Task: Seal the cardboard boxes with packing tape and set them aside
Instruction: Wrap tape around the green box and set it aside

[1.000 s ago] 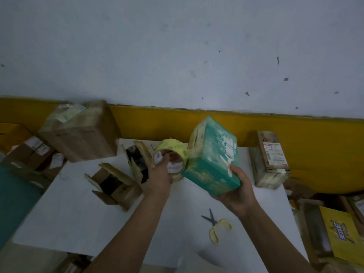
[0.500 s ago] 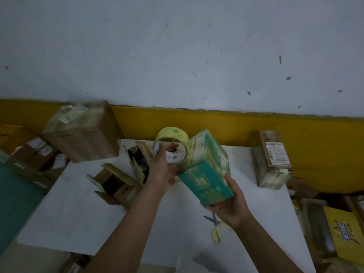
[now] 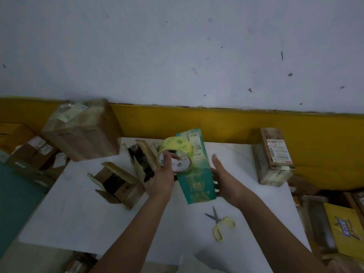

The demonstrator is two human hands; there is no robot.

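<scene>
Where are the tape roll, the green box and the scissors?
tape roll (image 3: 176, 148): head view, on its yellow outer band.
green box (image 3: 199, 184): head view, on its upward-facing green panel.
scissors (image 3: 218, 221): head view, near the pivot.

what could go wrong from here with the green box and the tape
1. The right hand lies open beside the green box with no firm grip, so pulling tape may tip or drop it.
2. The left hand holds the tape roll close by the box, so a strip may land crooked.
3. The scissors lie between the forearms, where a slipped box or an arm may knock them.
</scene>
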